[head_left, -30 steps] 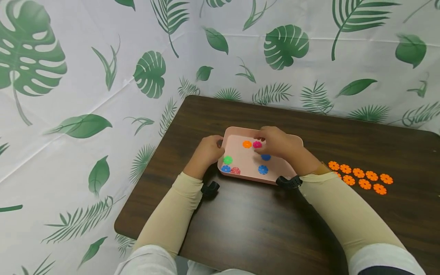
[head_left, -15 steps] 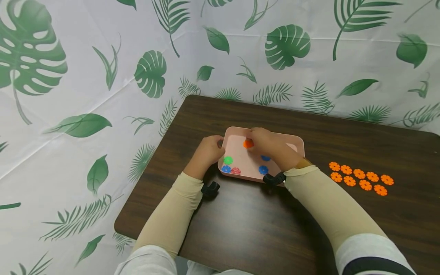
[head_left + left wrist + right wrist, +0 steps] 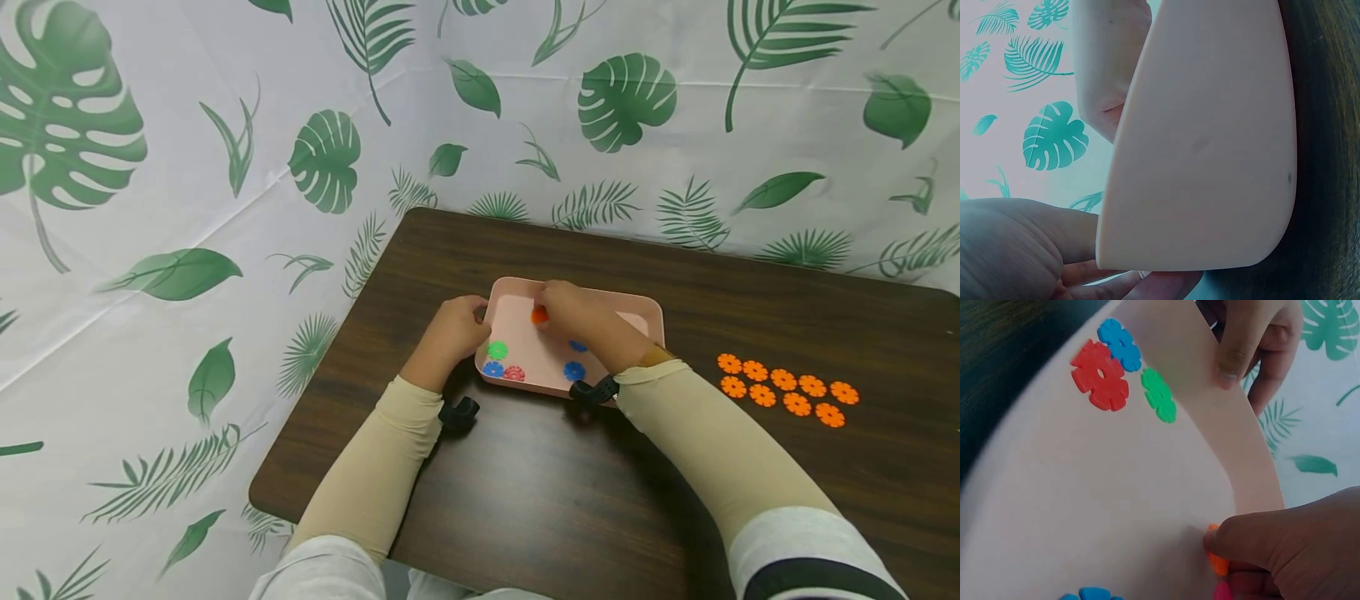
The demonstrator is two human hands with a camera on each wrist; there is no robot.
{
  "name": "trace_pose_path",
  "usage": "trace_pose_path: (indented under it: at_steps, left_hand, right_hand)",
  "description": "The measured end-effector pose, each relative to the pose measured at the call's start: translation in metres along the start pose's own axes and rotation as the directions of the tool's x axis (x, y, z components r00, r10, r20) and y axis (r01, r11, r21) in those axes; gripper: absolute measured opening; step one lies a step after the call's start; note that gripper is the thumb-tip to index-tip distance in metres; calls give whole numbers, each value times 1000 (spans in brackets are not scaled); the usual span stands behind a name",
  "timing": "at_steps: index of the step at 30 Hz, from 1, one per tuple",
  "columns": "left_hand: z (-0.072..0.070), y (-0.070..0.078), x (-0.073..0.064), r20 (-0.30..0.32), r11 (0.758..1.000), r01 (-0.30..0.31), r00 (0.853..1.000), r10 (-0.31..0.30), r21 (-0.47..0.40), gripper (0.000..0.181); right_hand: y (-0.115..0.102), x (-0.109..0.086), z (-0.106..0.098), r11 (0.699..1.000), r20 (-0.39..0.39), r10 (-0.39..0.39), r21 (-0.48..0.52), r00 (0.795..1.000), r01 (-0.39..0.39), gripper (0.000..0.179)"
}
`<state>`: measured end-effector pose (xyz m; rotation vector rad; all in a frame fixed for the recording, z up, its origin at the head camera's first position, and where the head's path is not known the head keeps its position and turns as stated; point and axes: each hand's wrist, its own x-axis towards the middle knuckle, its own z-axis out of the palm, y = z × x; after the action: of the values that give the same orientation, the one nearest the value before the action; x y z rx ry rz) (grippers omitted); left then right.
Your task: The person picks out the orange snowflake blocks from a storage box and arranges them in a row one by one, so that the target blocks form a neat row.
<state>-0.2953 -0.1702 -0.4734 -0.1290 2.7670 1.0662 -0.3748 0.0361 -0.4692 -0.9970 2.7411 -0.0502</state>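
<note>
My left hand (image 3: 452,336) grips the left end of a pale pink tray (image 3: 525,287), thumb on the inner wall and fingers outside. Inside the tray, my right hand (image 3: 581,321) pinches an orange flower-shaped disc (image 3: 1219,565) between thumb and fingers. A sliver of a magenta disc (image 3: 1223,590) shows just under those fingers; whether it is held too I cannot tell. In the tray's near left corner lie a green disc (image 3: 497,350), a blue disc (image 3: 492,368) and a red disc (image 3: 513,374). Another blue disc (image 3: 574,371) lies nearer the middle, and one more is partly hidden by my right hand.
Several orange flower discs (image 3: 783,380) lie in two rows on the dark wooden table (image 3: 540,483), right of the tray. A leaf-printed white cloth (image 3: 525,108) hangs behind and to the left of the table.
My right hand has moved left across the tray, from beside the magenta disc to the orange one, and now pinches it. My left hand has stayed on the tray's end.
</note>
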Motion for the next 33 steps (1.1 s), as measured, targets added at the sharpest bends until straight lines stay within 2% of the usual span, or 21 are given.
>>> trace_pose_path:
  at_steps: [5, 12, 14, 21, 25, 33]
  left_hand:
    - [0, 1, 0, -3, 1000, -2, 1000, 2, 4, 51]
    - [-1, 2, 1, 0, 1000, -6, 1000, 6, 16, 51]
    - [-1, 2, 1, 3, 1000, 1, 1000, -1, 13, 51]
    - [-1, 4, 1, 6, 1000, 4, 1000, -4, 20, 51]
    - [-1, 6, 0, 9, 1000, 7, 1000, -7, 19, 52]
    - [-2, 5, 1, 2, 1000, 6, 1000, -6, 22, 51]
  right_hand:
    - [-2, 1, -1, 996, 24, 59, 65, 998, -60, 21]
    - [-3, 7, 0, 993, -34, 48, 107, 998, -44, 64]
    - [-3, 7, 0, 993, -14, 53, 107, 999, -51, 57]
    - [-2, -1, -6, 991, -23, 60, 120, 998, -57, 48]
    - [0, -7, -10, 987, 9, 70, 147, 998, -70, 32]
    - [8, -27, -37, 987, -29, 63, 147, 998, -58, 38]
